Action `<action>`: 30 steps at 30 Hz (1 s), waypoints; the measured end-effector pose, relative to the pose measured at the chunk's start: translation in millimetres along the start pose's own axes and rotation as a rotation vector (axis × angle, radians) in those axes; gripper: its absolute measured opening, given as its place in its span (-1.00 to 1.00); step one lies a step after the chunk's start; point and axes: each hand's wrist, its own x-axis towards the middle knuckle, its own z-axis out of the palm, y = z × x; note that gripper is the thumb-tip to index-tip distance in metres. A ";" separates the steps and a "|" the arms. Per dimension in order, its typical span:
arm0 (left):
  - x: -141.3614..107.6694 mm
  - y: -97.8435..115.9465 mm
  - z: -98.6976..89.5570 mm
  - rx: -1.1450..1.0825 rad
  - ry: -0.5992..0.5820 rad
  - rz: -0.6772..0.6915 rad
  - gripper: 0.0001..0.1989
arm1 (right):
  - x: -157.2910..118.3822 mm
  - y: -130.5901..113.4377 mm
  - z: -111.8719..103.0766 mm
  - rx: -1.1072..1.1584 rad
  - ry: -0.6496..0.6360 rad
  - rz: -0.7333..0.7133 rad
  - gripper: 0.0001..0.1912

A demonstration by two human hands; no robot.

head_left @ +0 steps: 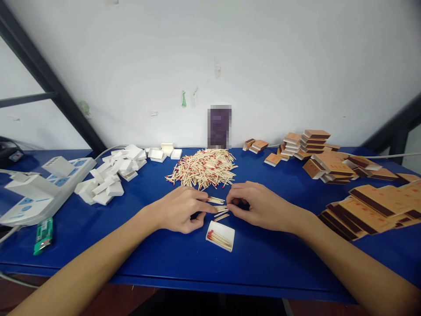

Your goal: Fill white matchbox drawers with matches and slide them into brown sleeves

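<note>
A small group of loose matches (221, 209) lies on the blue table between my two hands. My left hand (184, 208) reaches in from the left, its index fingertip touching the matches and its thumb held apart below. My right hand (259, 204) has curled fingers, with thumb and fingertips closed around the matches' right ends. Just nearer to me sits an open white matchbox tray (226, 230) with several red-tipped matches (219, 239) inside. Beyond my hands rises a large heap of matches (205, 169).
White empty trays (112, 173) are piled at the left, near a power strip (70, 182) and a green lighter (44, 235). Brown matchbox sleeves (332, 166) stand in stacks, with more sleeves (381, 206) at the right. A pixelated dark rectangle (219, 127) stands against the wall.
</note>
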 end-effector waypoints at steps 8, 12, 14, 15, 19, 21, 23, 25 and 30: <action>-0.7 -2.3 0.3 0.030 -0.011 -0.009 -0.67 | -0.5 -2.7 -0.3 0.005 -0.006 0.006 -0.86; -0.9 -2.0 0.5 0.025 0.019 -0.012 -0.67 | -0.4 -4.0 -0.1 -0.007 -0.008 0.017 -0.86; -1.0 -2.4 0.6 0.020 0.036 -0.018 -0.67 | -0.2 -4.1 0.3 -0.011 -0.010 0.016 -0.86; -1.1 -3.0 0.7 0.022 0.044 -0.021 -0.66 | 0.0 -4.1 0.5 -0.012 -0.012 0.016 -0.86; -1.7 -7.9 1.6 0.052 0.078 -0.051 -0.62 | 0.7 -4.0 1.2 -0.026 -0.017 0.015 -0.86; -2.2 -11.4 2.3 0.073 0.096 -0.074 -0.64 | 1.2 -3.4 2.2 -0.032 -0.014 0.016 -0.84; -2.5 -14.3 2.9 0.097 0.110 -0.100 -0.67 | 1.5 -2.2 4.0 -0.036 0.001 0.017 -0.83; -2.5 -16.2 3.2 0.115 0.113 -0.120 -0.68 | 1.5 -1.1 5.9 -0.048 0.023 0.016 -0.80; -1.6 -16.1 3.0 0.128 0.078 -0.125 -0.69 | 0.8 -1.5 8.2 -0.123 0.024 0.033 -0.73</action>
